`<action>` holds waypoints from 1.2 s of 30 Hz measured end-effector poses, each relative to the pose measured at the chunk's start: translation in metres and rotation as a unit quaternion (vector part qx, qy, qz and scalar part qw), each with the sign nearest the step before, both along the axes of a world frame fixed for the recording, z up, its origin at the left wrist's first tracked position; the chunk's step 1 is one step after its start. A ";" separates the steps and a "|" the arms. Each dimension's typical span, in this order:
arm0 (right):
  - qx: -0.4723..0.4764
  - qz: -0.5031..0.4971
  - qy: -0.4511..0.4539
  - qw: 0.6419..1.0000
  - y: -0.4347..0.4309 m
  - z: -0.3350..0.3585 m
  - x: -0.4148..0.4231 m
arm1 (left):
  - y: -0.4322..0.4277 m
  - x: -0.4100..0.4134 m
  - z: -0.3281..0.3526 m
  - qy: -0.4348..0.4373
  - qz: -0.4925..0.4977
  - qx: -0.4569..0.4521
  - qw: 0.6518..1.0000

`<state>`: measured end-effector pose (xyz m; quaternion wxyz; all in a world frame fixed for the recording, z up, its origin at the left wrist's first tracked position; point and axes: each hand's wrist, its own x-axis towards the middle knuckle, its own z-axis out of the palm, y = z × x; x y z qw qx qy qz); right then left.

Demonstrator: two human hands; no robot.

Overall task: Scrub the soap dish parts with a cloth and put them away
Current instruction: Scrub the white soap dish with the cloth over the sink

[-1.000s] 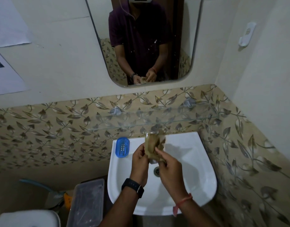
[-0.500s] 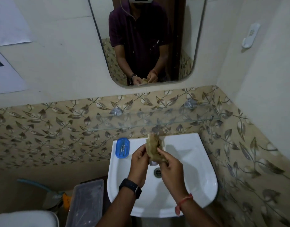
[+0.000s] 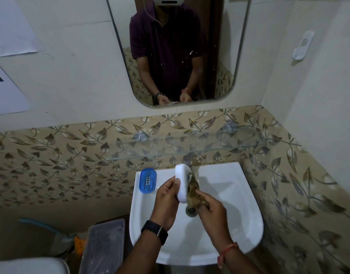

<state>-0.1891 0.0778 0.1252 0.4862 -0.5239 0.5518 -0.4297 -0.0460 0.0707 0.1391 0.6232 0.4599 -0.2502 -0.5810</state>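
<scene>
Over the sink [image 3: 239, 194], left hand [image 3: 167, 200] grips white dish base [image 3: 182, 182]; right hand [image 3: 211, 209] clutches cloth [image 3: 194, 196].

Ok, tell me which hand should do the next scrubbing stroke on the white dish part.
Right. The right hand already grips the cloth against the white dish part, while the left hand steadies that part over the sink.

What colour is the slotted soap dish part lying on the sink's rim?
Blue; the slotted soap dish part shows plainly in the head view.
</scene>
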 end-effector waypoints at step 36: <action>0.120 0.161 -0.035 0.979 -0.010 -0.025 0.022 | -0.012 0.030 -0.052 0.111 -0.024 0.194 0.974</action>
